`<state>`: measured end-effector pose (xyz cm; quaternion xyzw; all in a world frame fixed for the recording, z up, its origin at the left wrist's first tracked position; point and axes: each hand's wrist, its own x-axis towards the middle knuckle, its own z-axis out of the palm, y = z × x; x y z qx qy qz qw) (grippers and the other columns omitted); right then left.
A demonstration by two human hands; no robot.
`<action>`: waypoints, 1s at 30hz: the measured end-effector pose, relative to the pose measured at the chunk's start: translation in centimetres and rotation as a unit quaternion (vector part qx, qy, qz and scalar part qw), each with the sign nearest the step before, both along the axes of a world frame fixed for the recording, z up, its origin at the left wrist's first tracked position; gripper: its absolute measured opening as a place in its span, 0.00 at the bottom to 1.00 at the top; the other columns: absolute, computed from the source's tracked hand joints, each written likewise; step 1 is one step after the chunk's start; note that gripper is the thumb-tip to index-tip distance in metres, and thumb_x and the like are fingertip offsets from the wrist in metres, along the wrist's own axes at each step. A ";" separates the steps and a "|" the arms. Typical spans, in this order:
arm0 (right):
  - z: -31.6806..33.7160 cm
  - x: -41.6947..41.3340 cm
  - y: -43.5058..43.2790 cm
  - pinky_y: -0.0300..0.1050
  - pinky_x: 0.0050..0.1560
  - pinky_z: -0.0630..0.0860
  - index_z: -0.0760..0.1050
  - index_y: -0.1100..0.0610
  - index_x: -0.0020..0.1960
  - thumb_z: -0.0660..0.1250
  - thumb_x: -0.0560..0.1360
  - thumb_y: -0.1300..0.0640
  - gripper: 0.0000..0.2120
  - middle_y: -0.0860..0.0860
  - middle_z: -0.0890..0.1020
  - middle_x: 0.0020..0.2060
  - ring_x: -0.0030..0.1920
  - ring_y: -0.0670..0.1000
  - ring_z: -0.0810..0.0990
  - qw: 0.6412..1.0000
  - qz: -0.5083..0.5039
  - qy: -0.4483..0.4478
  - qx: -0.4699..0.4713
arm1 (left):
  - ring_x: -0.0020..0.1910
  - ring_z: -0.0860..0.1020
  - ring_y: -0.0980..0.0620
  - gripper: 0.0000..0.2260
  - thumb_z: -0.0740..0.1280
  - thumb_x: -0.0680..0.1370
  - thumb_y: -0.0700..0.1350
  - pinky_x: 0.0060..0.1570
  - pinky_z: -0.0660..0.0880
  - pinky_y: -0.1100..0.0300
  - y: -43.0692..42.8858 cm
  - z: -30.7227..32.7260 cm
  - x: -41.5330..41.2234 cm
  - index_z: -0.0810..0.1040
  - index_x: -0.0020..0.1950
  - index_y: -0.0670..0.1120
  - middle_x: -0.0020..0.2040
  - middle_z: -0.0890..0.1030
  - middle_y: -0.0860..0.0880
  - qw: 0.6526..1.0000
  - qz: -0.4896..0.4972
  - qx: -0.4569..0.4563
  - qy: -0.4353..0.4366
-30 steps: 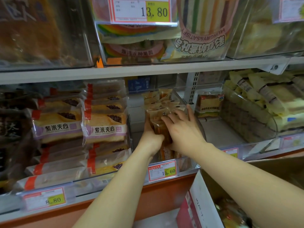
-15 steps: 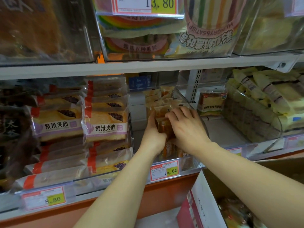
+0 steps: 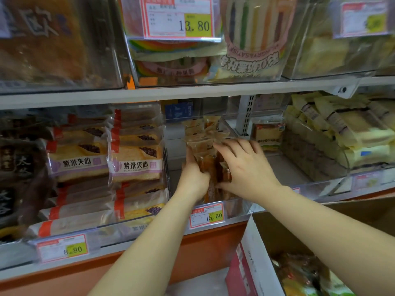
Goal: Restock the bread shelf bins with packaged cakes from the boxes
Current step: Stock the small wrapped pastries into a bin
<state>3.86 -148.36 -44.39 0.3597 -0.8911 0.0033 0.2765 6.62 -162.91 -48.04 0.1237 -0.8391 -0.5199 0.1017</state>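
Observation:
A clear narrow bin [image 3: 239, 207] on the middle shelf carries a 15.60 price tag and holds several brown packaged cakes [image 3: 203, 133] standing on edge. My left hand [image 3: 193, 176] grips the front packets from their left side. Against the same packets, on the right and top, lies my right hand [image 3: 245, 167] with its fingers spread and the thumb tucked under. A cardboard box [image 3: 277, 238] stands open at the lower right, with more wrapped cakes [image 3: 299, 272] inside it.
Left of the bin, stacked toast loaves [image 3: 134, 165] fill a wide bin tagged 8.80. To the right stands a nearly bare bin with one packet [image 3: 267, 133], then a bin of pale wrapped cakes [image 3: 352, 135]. The upper shelf [image 3: 192, 90] holds rainbow cake bins.
Both hands have slid a little toward me along the bin with the packets between them. The right hand's fingers have spread wider over the packet tops.

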 end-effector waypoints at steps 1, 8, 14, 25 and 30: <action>0.3 0.5 0.5 0.56 0.57 0.72 0.72 0.55 0.66 0.77 0.56 0.40 0.42 0.54 0.78 0.58 0.59 0.59 0.76 1.000 -0.003 0.002 -0.003 | 0.58 0.77 0.50 0.26 0.66 0.76 0.47 0.59 0.75 0.52 0.0 0.3 0.4 0.62 0.72 0.53 0.60 0.76 0.48 1.000 0.001 -0.010 0.001; 0.4 4.7 6.8 0.49 0.59 0.67 0.76 0.53 0.61 0.74 0.67 0.49 0.23 0.50 0.79 0.56 0.59 0.53 0.74 0.997 0.035 0.018 -0.063 | 0.70 0.62 0.58 0.28 0.63 0.79 0.37 0.64 0.55 0.76 4.0 3.3 5.5 0.59 0.76 0.51 0.73 0.62 0.50 0.984 0.057 -0.080 0.149; -3.1 7.7 13.9 0.45 0.44 0.70 0.79 0.55 0.50 0.70 0.70 0.56 0.10 0.50 0.81 0.46 0.48 0.53 0.77 0.997 0.057 -0.012 -0.044 | 0.55 0.74 0.56 0.15 0.61 0.75 0.34 0.57 0.70 0.67 9.7 1.6 7.4 0.77 0.60 0.44 0.56 0.77 0.49 0.938 -0.103 -0.160 0.289; -13.2 6.0 19.6 0.43 0.43 0.72 0.73 0.51 0.53 0.67 0.74 0.55 0.09 0.51 0.77 0.49 0.52 0.56 0.78 0.847 -0.066 -0.488 0.201 | 0.56 0.77 0.55 0.13 0.61 0.76 0.43 0.60 0.74 0.52 13.1 -3.0 3.8 0.80 0.57 0.50 0.54 0.80 0.56 0.926 -0.256 -0.224 0.165; -18.3 6.1 18.6 0.49 0.62 0.73 0.53 0.54 0.77 0.74 0.71 0.54 0.43 0.58 0.71 0.68 0.65 0.58 0.73 0.755 -0.074 -0.606 0.238 | 0.53 0.76 0.61 0.12 0.62 0.76 0.43 0.55 0.72 0.63 12.8 -3.2 3.6 0.81 0.56 0.49 0.50 0.77 0.60 0.922 -0.259 -0.227 0.175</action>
